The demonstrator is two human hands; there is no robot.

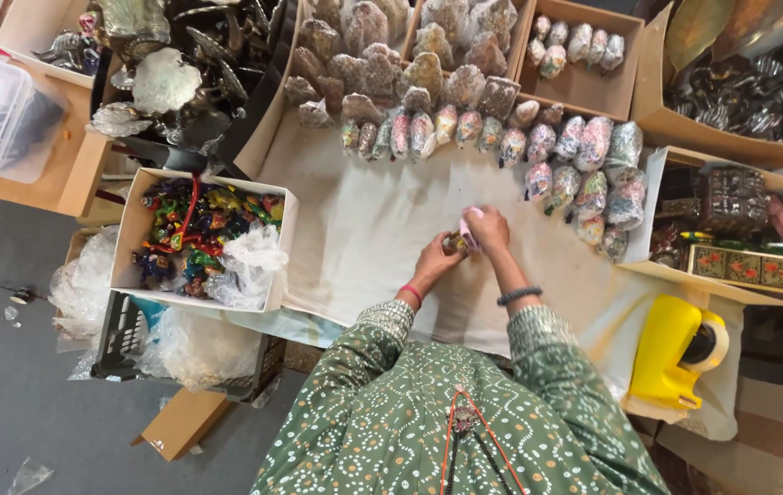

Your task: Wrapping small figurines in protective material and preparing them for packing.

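Your left hand and right hand together grip a small item over the cloth-covered counter; wrapped figurines at one o'clock, grey floor at eight.

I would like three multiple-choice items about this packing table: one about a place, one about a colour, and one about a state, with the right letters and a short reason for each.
1. Where does the yellow tape dispenser lie?
A. At the person's right, on the cloth's edge
B. Inside the white box of colourful figures
C. Among the wrapped pieces at the far side

2. What colour is the band on the left wrist?
A. Blue
B. Red
C. White

3. How are the hands placed?
A. Far apart, one at each table edge
B. Close together over the cloth
C. Both inside the clear plastic tub

Answers:
1 A: it sits on the cream cloth beside the right sleeve.
2 B: a red band circles that wrist.
3 B: the left hand and right hand meet around a small pinkish item.
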